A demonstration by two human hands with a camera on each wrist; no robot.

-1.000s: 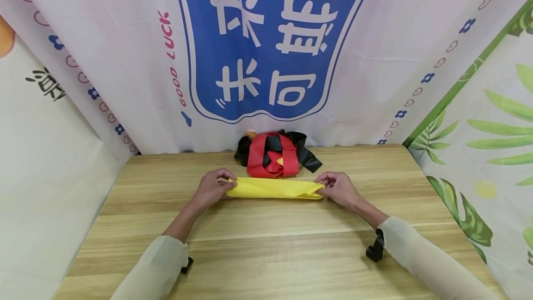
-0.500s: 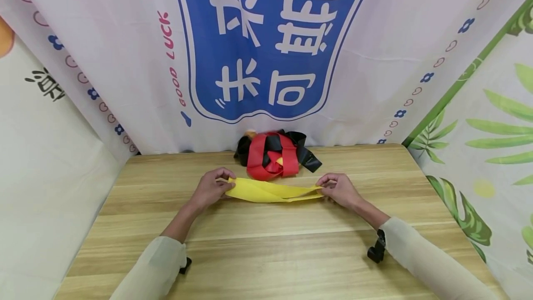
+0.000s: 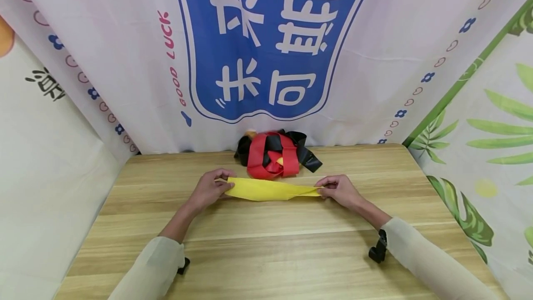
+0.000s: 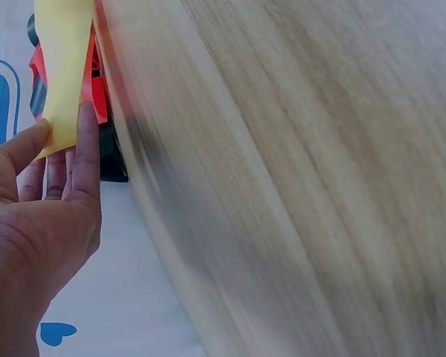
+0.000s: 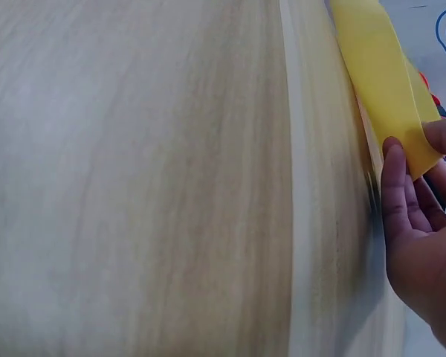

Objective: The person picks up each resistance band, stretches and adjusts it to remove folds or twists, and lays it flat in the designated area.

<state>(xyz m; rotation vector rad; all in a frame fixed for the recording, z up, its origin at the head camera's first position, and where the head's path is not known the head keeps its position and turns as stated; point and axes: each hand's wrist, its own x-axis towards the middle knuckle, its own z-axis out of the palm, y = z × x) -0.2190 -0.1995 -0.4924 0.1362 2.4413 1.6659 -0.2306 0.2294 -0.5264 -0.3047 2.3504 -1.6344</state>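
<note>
Yellow folded strip (image 3: 264,190) pinched thumb-to-fingers at both ends: left hand (image 3: 209,188) one end, right hand (image 3: 340,190) the other, over the wooden table (image 3: 283,253). Head view gets the full span; each wrist cam catches only its own hand's end. Past it, red-and-black strap bundle (image 3: 272,142), then blue-and-white printed curtain (image 3: 266,50).

Close wrist views of yellow sheet (image 5: 383,78)

Rear curtain (image 3: 366,101): I read "GOOD LUCK" in red.
Blue emblem (image 3: 269,36) on it: I read 未来可期 in white.
Left cloth (image 3: 46,152): 1 black character (image 3: 46,85), unclear to me.
</note>
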